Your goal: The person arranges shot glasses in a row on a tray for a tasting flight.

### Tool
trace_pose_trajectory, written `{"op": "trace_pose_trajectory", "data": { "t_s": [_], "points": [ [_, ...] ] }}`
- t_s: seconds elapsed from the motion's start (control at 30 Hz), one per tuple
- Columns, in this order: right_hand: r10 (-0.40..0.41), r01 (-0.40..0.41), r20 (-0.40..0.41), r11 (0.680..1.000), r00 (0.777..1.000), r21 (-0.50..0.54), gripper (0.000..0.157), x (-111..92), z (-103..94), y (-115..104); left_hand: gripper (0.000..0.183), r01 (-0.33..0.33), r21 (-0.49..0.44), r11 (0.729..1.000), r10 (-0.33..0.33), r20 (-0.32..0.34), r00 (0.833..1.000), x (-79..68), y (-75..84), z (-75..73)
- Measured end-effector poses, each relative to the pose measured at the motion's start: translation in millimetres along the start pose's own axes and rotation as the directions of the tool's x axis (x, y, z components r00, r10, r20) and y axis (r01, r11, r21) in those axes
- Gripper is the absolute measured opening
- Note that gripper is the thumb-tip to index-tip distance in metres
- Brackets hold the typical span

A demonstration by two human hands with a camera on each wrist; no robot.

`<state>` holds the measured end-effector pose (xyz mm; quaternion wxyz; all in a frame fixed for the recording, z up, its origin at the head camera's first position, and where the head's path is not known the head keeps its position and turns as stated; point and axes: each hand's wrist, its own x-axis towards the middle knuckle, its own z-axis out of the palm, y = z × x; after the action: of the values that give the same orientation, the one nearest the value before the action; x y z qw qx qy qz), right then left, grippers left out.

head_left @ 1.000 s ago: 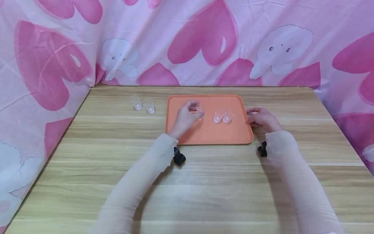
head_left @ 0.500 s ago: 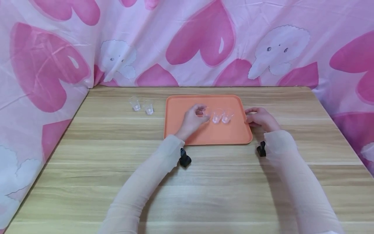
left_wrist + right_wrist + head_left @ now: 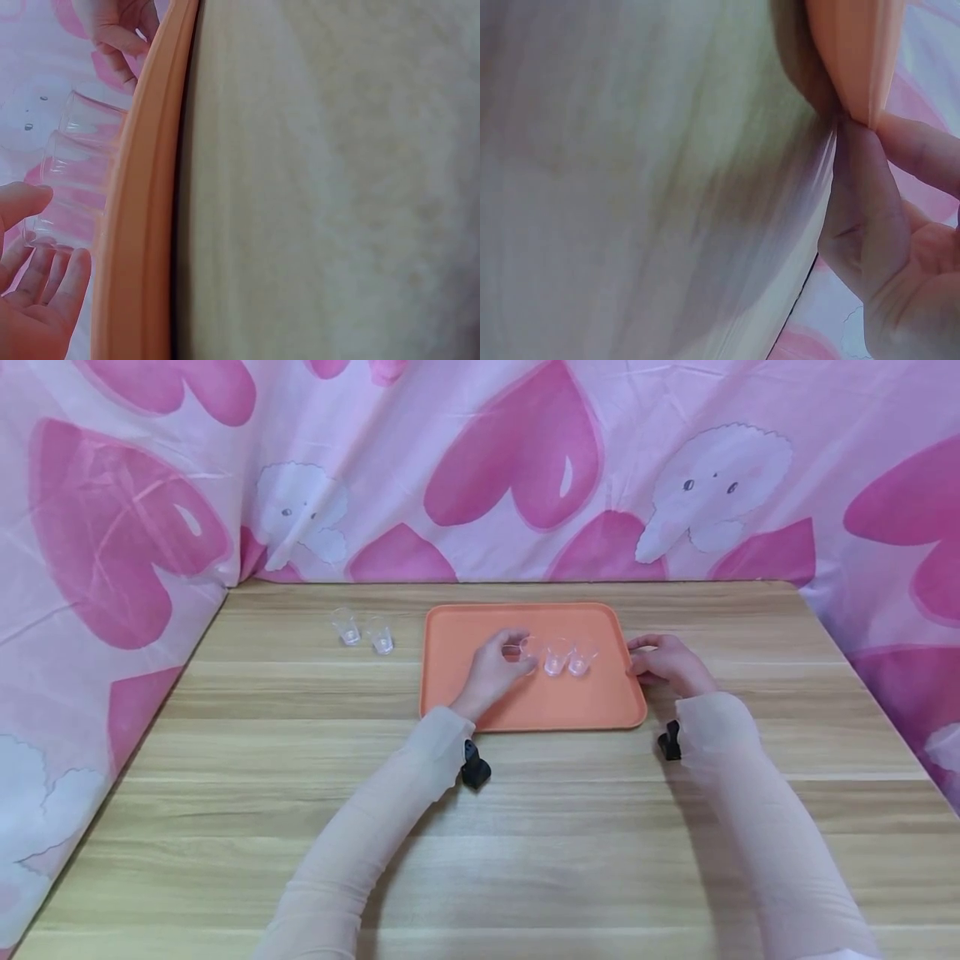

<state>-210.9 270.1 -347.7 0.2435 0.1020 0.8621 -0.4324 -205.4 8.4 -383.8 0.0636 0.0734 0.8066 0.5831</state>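
Observation:
Near the middle of the orange tray, my left hand holds a small clear cup between thumb and fingers. In the left wrist view this cup stands upright, in a row beside two other clear cups. Those two, a nearer cup and a farther cup, sit on the tray to its right, close together. My right hand is at the tray's right rim. In the right wrist view its thumb and a finger pinch the tray edge.
Two more clear cups, a left one and a right one, stand on the wooden table to the left of the tray. A pink heart-patterned cloth hangs along the table's back and sides.
My left hand has carried its cup to the right, up beside the two cups on the tray, and has hardly moved over the last half second. The right hand has stayed at the rim.

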Motion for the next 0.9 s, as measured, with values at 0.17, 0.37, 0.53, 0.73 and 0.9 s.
{"op": "trace_pose_trajectory", "data": {
  "t_s": [0.17,0.37,0.53,0.73,0.9],
  "points": [
    [0.005,-0.005,0.015,1.0,1.0,-0.01,0.054,0.3,-0.4,0.3,0.05,0.015,0.014,1.0,-0.015,0.026,1.0,-1.2,0.5,-2.1],
    [0.004,-0.004,0.014,1.0,1.0,-0.017,0.054,0.9,0.4,0.9,0.054,0.001,-0.006,1.0,-0.001,0.024,1.0,-7.9,5.4,-16.9],
    [0.001,-0.001,0.015,1.0,1.0,-0.015,0.055,0.5,-1.0,1.7,0.049,-0.065,-0.035,0.997,0.063,-0.052,0.997,-12.8,8.2,-48.8],
    [0.003,-0.003,0.017,0.999,1.0,-0.035,0.055,-1.1,-2.7,1.0,0.043,-0.076,-0.037,0.996,0.066,-0.217,0.974,-16.6,2.2,-97.4],
    [-0.012,0.013,0.025,0.999,1.0,-0.029,0.055,-1.7,-2.4,-1.2,0.043,-0.06,0.0,0.998,0.057,-0.317,0.947,-22.4,-7.9,-134.5]
  ]
}}
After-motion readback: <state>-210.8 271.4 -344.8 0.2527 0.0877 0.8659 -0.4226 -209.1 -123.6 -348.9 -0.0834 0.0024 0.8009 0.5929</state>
